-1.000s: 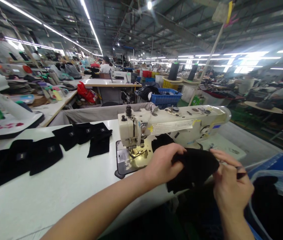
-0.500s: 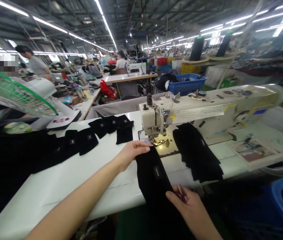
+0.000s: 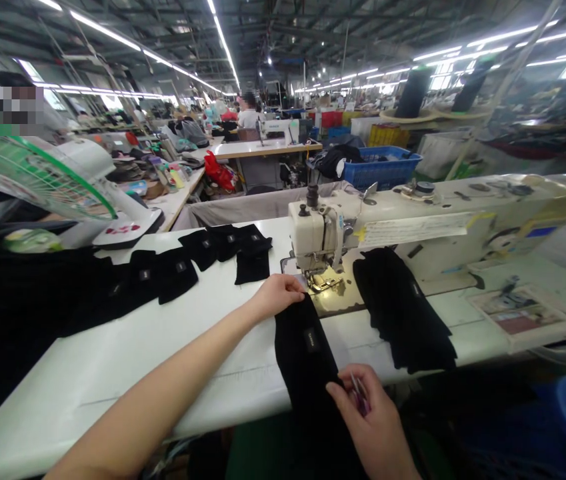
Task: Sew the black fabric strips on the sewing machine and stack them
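Left fingers [image 3: 293, 282] pinch black cloth [image 3: 305, 373], arm [image 3: 177, 377] stretched forward.

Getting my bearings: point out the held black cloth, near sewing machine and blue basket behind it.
Held black cloth [image 3: 309, 372], head view: its middle.
Near sewing machine [image 3: 437, 205], head view: horizontal arm.
Blue basket [image 3: 381, 175], head view: front wall.

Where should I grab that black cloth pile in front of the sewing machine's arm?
Probably by the near end of the black cloth pile, coming from the front and pinching it above and below. The pile lies flat, with that end near the front edge of the table; its far end is crowded by the sewing machine.
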A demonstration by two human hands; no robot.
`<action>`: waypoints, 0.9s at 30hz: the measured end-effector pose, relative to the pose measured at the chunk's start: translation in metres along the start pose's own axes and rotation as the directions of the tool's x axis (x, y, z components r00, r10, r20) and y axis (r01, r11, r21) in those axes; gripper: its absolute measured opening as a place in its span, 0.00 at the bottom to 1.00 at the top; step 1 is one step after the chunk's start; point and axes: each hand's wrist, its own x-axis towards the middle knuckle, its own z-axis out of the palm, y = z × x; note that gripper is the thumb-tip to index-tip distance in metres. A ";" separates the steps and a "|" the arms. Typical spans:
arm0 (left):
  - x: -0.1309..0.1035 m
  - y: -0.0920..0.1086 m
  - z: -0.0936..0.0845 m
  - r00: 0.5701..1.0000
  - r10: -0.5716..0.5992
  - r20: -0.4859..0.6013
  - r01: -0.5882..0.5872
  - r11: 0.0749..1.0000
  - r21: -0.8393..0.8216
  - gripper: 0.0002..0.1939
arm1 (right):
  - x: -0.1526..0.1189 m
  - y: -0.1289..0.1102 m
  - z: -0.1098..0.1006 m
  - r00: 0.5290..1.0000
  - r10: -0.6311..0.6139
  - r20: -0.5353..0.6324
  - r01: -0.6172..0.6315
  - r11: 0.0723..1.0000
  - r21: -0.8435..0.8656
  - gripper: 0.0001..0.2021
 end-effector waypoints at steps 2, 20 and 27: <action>0.002 -0.003 0.008 0.998 0.041 -0.050 -0.037 0.995 0.088 0.05 | 0.006 0.000 -0.003 0.995 -0.068 0.079 0.071 0.997 -0.039 0.15; -0.002 -0.020 0.006 0.774 0.592 0.224 -0.558 0.472 0.682 0.13 | 0.032 0.001 -0.027 0.661 -0.687 0.304 0.750 0.583 -0.314 0.13; -0.002 -0.023 0.004 0.755 0.615 0.228 -0.593 0.492 0.638 0.13 | 0.033 -0.003 -0.024 0.614 -0.706 0.354 0.787 0.512 -0.345 0.16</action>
